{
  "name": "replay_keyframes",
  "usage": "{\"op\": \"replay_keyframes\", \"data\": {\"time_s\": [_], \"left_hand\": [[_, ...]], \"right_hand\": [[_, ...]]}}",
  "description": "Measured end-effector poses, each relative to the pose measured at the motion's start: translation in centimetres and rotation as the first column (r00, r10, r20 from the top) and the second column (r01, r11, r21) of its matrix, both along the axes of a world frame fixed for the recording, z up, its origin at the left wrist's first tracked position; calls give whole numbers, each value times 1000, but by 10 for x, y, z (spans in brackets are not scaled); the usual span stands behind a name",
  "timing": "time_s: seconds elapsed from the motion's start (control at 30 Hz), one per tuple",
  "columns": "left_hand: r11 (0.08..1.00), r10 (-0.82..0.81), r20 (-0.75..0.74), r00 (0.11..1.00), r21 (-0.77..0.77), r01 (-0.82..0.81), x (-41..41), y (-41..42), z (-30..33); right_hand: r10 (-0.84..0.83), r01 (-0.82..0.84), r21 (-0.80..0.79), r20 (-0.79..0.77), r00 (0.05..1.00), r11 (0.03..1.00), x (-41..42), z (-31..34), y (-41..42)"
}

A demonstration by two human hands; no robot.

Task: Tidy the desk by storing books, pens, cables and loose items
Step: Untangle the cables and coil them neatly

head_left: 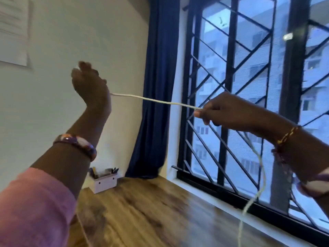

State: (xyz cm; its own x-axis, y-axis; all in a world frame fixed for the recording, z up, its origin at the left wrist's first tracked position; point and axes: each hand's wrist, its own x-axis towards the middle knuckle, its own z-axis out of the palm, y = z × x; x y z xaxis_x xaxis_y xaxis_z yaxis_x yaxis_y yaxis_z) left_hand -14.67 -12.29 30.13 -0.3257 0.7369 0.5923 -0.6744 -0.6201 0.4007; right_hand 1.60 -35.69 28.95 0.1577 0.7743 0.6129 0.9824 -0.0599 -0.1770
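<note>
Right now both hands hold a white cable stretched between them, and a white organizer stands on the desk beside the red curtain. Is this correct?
Not quite: in the head view the curtain is dark blue, not red. The rest holds: the left hand and right hand stretch the white cable between them, and the white organizer stands on the desk beside the curtain.

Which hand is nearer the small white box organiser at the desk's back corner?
Left. The left hand is raised above the small white box organiser; the right hand is farther off, by the window.
</note>
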Motion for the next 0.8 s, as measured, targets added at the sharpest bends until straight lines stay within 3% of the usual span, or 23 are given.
{"op": "replay_keyframes", "data": {"time_s": [0.03,0.07,0.1,0.13,0.17,0.23,0.3,0.33,0.37,0.43,0.5,0.53,0.67,0.8], "left_hand": [[941,331,-218,918,146,-305,-2,17,-8],[774,627,-358,692,390,-499,-3,31,-17],[572,819,-389,422,612,-546,-7,41,-25],[447,894,-385,227,746,-494,-11,43,-30],[443,895,-418,153,805,-393,-14,43,-35],[616,783,-593,188,782,-98,-19,36,-42],[817,443,-849,289,515,259,-28,24,-44],[838,214,-916,338,351,419,-32,20,-43],[797,-42,-925,377,197,571,-37,16,-41],[523,-554,-757,345,6,853,-43,10,-36],[252,-825,-510,243,54,966,-46,12,-30],[200,-890,-398,224,99,975,-46,13,-28],[252,-967,97,237,202,946,-59,35,-15],[327,-898,377,225,233,916,-76,76,-6]], "right_hand": [[2,-3,39,24,1000,999,-2,1,9],[-3,-1,93,42,999,996,-3,3,16],[-14,6,155,50,999,988,-3,4,25],[-33,21,228,45,998,973,-2,6,33],[-57,42,306,40,998,951,1,8,41],[-106,91,426,12,994,900,9,11,56],[-154,145,469,-20,988,871,19,10,74],[-170,168,454,-36,985,875,22,9,84],[-180,186,411,-54,982,892,22,6,93],[-163,184,292,-95,982,938,19,-5,112],[-130,153,232,-113,985,961,10,-22,131],[-143,160,217,-92,986,963,4,-30,139],[-248,227,177,105,963,958,-16,-56,157],[-274,227,200,251,928,953,-40,-66,167]]}}
